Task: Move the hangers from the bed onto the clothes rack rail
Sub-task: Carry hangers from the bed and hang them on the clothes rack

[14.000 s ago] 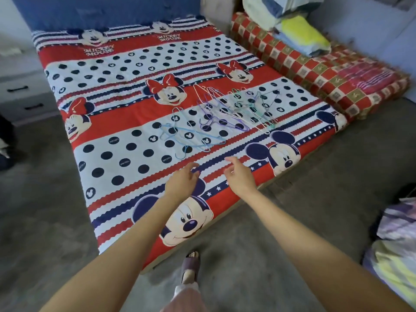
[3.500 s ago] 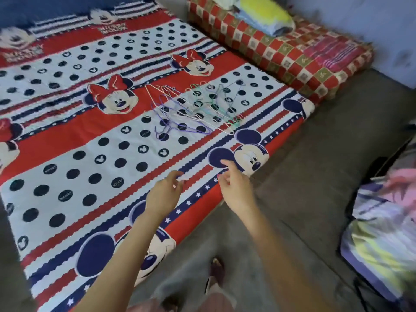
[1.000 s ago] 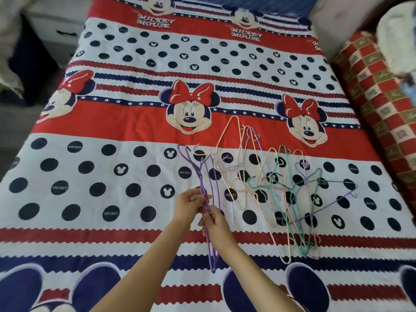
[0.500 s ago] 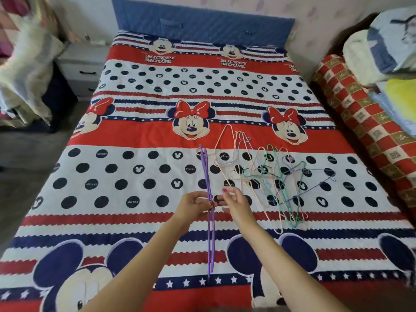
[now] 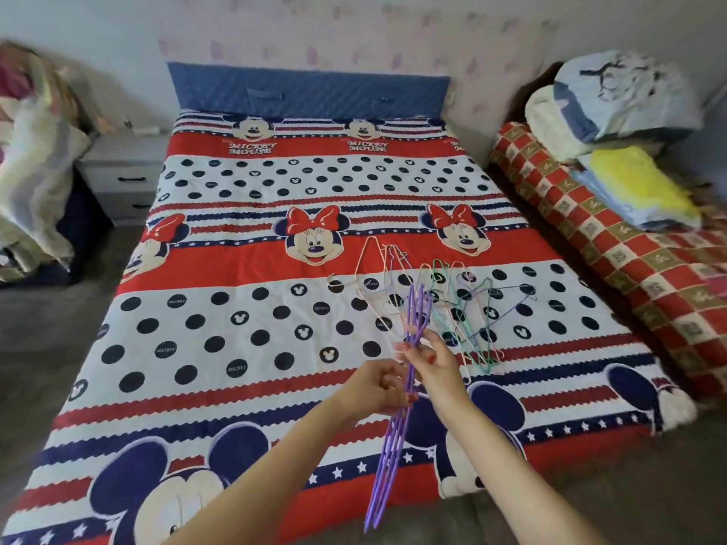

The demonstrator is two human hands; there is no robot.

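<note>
A bundle of purple hangers [image 5: 397, 418] is held edge-on above the bed [image 5: 236, 269], a thin stack running from the 12 o'clock end near the polka-dot band down to the 6 o'clock end over the mattress edge. Seen side-on, the hangers cannot be counted, and their hooks blur into the pile behind. The left hand [image 5: 379, 389] grips the bundle near its middle, fingers curled round it. The right hand [image 5: 430, 357], just at 1 o'clock of the left, pinches the same bundle higher up between thumb and fingers [image 5: 405, 345], red nails showing.

Beyond the hands, toward 12 and 1 o'clock, a loose pile of hangers [image 5: 444, 308] lies flat on the cartoon-mouse bedcover: cream, green, pale purple and blue wires, tangled and overlapping so single outlines are hard to trace. At 12 o'clock stands a blue padded headboard [image 5: 307, 90]. At 10 o'clock is a grey nightstand [image 5: 122, 179], with blurred clothing [image 5: 31, 151] at 9 o'clock, cut off by the edge. At 2 o'clock a red checked mattress [image 5: 629, 261] carries folded bedding [image 5: 613, 112].
</note>
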